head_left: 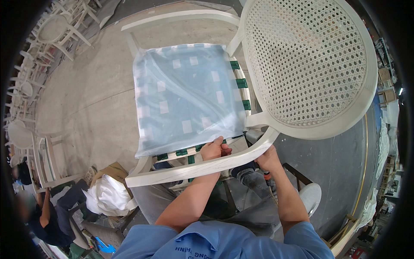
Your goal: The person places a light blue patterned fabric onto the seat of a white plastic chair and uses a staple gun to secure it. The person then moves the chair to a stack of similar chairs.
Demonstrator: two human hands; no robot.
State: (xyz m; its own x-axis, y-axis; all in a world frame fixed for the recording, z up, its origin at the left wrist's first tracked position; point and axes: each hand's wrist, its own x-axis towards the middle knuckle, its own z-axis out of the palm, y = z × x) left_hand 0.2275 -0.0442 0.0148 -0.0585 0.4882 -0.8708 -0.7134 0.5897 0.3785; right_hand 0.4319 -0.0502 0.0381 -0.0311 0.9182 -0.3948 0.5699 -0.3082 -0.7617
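A pale, whitewashed chair frame (181, 170) with armrests lies before me, its round cane back (308, 64) to the right. Over the seat is spread a thin translucent bluish-white sheet (185, 99), with green webbing straps (241, 83) showing at its edges. My left hand (214, 149) reaches over the near armrest, its fingers curled at the sheet's near edge. Closed below the armrest by the back, my right hand (268, 159) grips what looks like a pneumatic staple gun (253, 137). Its grey head meets the seat corner; a red hose fitting shows underneath. The armrest hides part of the tool.
Many similar pale chairs (56, 30) stand at the far left. A person (47, 211) works at the lower left beside another chair frame (45, 159). Near my left knee sits a cardboard box (114, 170) with white cloth (108, 194). A stool (311, 196) is at my right.
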